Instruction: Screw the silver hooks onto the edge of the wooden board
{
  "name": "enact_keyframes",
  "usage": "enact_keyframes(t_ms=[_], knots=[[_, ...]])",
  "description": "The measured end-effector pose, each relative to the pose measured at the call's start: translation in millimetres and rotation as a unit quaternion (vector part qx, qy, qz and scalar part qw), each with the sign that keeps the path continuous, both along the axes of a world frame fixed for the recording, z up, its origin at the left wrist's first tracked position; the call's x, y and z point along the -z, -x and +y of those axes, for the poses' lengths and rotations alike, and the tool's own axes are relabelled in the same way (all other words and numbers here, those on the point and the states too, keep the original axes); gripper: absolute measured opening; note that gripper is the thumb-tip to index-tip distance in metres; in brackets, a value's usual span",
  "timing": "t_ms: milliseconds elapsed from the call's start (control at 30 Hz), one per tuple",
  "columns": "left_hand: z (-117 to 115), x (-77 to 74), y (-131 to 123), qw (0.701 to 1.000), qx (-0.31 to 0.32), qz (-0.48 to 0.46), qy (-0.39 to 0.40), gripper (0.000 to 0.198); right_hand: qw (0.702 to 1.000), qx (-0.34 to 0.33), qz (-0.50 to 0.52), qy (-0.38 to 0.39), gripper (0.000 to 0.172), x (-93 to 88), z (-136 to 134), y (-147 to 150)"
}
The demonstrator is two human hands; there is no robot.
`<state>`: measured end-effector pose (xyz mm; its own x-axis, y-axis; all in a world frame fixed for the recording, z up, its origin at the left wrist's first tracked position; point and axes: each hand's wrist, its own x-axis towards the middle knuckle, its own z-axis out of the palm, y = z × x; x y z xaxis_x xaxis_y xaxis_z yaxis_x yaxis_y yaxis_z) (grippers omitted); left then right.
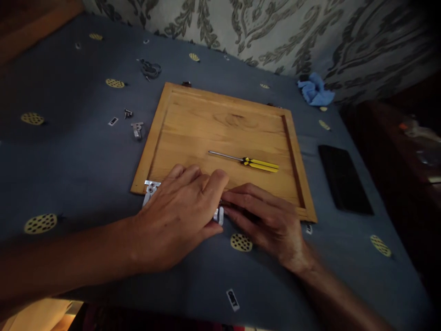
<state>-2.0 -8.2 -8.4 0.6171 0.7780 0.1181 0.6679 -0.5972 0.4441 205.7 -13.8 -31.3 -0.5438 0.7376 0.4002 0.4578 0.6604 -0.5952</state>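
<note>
**Both hands on metal hardware at near edge of framed wooden panel**

Framed wooden panel (220, 128) lies flat on the worktop (79, 184), which has a blue-grey cover with yellow spotted prints. Left hand (177, 218) comes in over the panel's near edge, fingers bent, thumb below. It's clamped on a pale metal piece (219, 216), whose end shows between thumb and index finger.

Right hand (272, 223) is right up against it at the same edge, fingertips together just beside that piece. Can't tell whether they grip anything; the spot is dark and mostly hidden.

Metal hinge (150, 188) with screw heads sits at the panel's near left corner, partly under the left hand. Can't tell if it's one part with the pale metal piece.

Screwdriver (260, 164), yellow and black handle, lies loose on the panel behind the hands, tip to the left. Left of the panel: loose metal hinge part (137, 129), small screws (128, 113) just behind it. Farther back, a dark looped tool (150, 70), too dim to identify.

Right side: flat black rectangular item (345, 179) beside the panel, crumpled blue cloth (316, 89) near the patterned wall (268, 32).
</note>
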Motion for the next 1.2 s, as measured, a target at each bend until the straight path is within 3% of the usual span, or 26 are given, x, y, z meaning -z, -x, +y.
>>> enact_keyframes(t_ms=[167, 333, 467, 667, 767, 867, 1033, 1133, 1200], knots=[[0, 0.0, 1, 1.0, 0.0, -0.006, -0.001, 0.039, 0.998, 0.045, 0.035, 0.023, 0.023, -5.5, 2, -5], [-1, 0.7, 2, 1.0, 0.004, -0.008, -0.005, 0.044, 0.967, 0.208, -0.072, -0.131, 0.024, -4.3, 23, -32], [-1, 1.7, 3, 1.0, -0.003, -0.006, -0.005, 0.044, 0.961, 0.175, -0.185, -0.105, 0.03, 4.5, 40, -57], [0, -0.2, 3, 1.0, 0.003, 0.002, 0.005, 0.044, 0.969, 0.169, -0.164, -0.072, 0.02, 6.3, 42, -62], [1, -1.2, 4, 1.0, 0.006, 0.005, 0.007, 0.043, 0.977, 0.177, -0.102, -0.057, 0.018, 0.6, 38, -55], [1, -0.9, 5, 1.0, 0.008, 0.003, 0.008, 0.044, 0.975, 0.215, 0.037, -0.047, 0.011, -5.8, 35, -47], [0, 0.3, 5, 1.0, 0.009, -0.006, 0.007, 0.045, 0.91, 0.299, 0.286, -0.024, 0.016, -20.7, 29, -34], [0, 0.7, 4, 1.0, 0.006, -0.01, 0.004, 0.044, 0.882, 0.299, 0.364, -0.033, 0.025, -34.5, 23, -24], [0, 1.2, 4, 1.0, 0.005, -0.008, 0.002, 0.046, 0.884, 0.283, 0.369, -0.048, 0.03, -43.5, 17, -13]])
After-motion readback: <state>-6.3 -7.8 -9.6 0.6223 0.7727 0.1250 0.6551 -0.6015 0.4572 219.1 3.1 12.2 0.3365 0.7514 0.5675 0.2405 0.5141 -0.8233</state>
